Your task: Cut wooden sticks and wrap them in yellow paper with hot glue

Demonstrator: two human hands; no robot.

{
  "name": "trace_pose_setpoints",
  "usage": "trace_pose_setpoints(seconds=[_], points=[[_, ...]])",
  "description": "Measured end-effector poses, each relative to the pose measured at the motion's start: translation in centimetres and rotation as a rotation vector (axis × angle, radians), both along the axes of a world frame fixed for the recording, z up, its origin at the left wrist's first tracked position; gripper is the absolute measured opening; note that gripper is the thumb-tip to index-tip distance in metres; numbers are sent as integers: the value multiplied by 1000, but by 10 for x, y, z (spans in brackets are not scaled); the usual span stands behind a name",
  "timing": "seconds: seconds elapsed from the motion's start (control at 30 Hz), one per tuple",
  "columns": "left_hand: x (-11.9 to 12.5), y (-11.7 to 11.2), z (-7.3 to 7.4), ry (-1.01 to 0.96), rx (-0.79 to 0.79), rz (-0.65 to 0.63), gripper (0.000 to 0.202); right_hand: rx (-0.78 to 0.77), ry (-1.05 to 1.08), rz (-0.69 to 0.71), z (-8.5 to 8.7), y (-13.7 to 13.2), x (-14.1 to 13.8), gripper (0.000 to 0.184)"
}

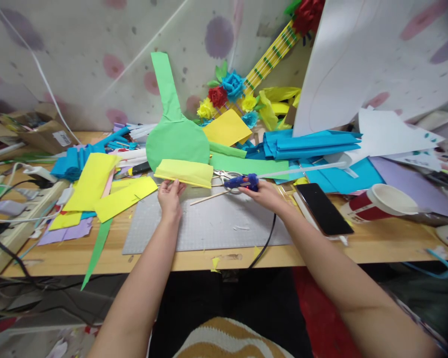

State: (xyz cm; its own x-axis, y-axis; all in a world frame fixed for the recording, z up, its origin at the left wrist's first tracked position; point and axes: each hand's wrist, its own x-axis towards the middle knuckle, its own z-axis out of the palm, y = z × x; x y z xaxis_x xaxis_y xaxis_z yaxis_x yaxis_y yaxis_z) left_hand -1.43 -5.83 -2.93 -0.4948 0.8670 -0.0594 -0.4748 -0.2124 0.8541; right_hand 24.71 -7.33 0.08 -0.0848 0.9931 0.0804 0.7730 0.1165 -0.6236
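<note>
Between the fingers and thumb of my left hand (pixel 170 200) is the near edge of a yellow paper strip (pixel 185 171), folded or rolled along that edge. My right hand (pixel 266 194) grips a blue hot glue gun (pixel 242 182), its nozzle pointing left toward the strip but apart from it. A long translucent glue stick (pixel 302 169) sticks out of the gun's back. Behind the strip lies a round green paper piece (pixel 177 144) with a long neck. Scissors (pixel 227 175) and a thin wooden stick (pixel 208 198) rest near the nozzle, on the grey cutting mat (pixel 216 228).
Yellow paper sheets (pixel 127 199) and a power strip (pixel 30 219) are at left. Blue crepe paper (pixel 313 144), a phone (pixel 324 209) and a paper cup (pixel 373 204) occupy the right. Paper flowers (pixel 231 85) stand behind. The gun's black cable (pixel 267 243) hangs over the table edge.
</note>
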Motion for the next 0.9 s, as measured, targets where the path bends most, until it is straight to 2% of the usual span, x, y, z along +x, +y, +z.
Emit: trace_pose_setpoints(seconds=[0.13, 0.27, 0.4, 0.63, 0.73, 0.9], points=[[1, 0, 1, -22, 0, -10, 33, 9, 130, -312, -11, -2, 29, 50], [3, 1, -1, -28, -5, -22, 34, 91, 200, -515, -28, 4, 42, 54], [3, 1, -1, -55, -9, -30, 32, 65, 95, -542, -38, 9, 36, 54], [5, 0, 0, -111, -41, -89, 26, -16, -20, -503, -33, 5, 29, 53], [6, 0, -1, -129, -34, -98, 25, 58, -28, -467, -36, 0, 34, 52], [6, 0, -2, -159, -16, -104, 19, 314, -207, -546, -36, -23, 34, 46]])
